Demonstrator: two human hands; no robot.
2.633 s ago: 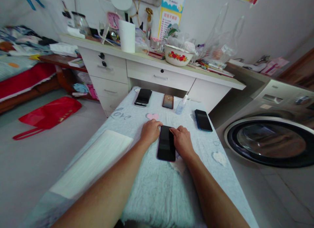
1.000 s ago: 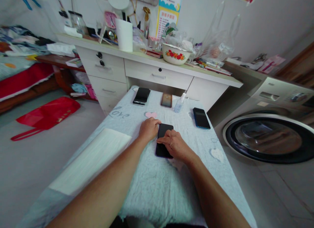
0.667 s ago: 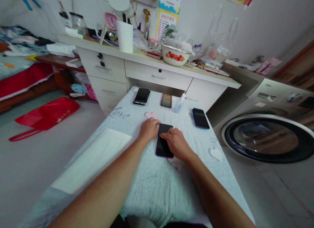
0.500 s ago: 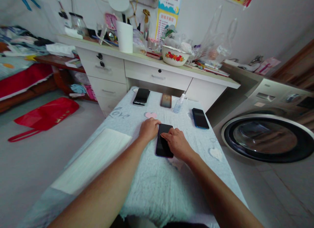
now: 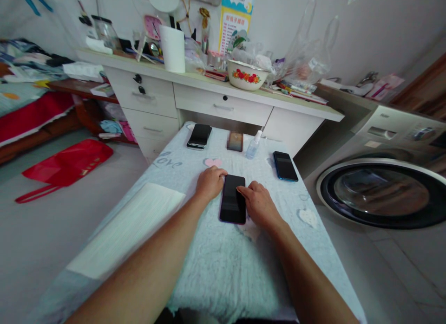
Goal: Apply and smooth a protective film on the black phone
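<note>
A black phone (image 5: 232, 201) lies face up on the cloth-covered table (image 5: 209, 263), its screen dark. At its upper left edge is my left hand (image 5: 210, 182), fingers bent together, with the thumb side touching the corner. My right hand (image 5: 257, 201) rests at the right side of the phone, its index finger pointing over the edge of the screen and the other fingers curled. Whether that fingertip touches the glass cannot be made out. Neither hand lifts the phone.
Around the phone are a dark phone (image 5: 200, 136), a blurred card-like item (image 5: 235, 141), a small spray bottle (image 5: 253, 145) and a blue-edged phone (image 5: 285, 166). A white cloth strip (image 5: 128, 229) lies left. Beyond stands a cluttered desk (image 5: 223, 97); a washing machine (image 5: 383, 143) is right.
My right index finger has moved from the middle of the screen toward its right edge. My left hand stays at the corner. The view has shifted slightly.
</note>
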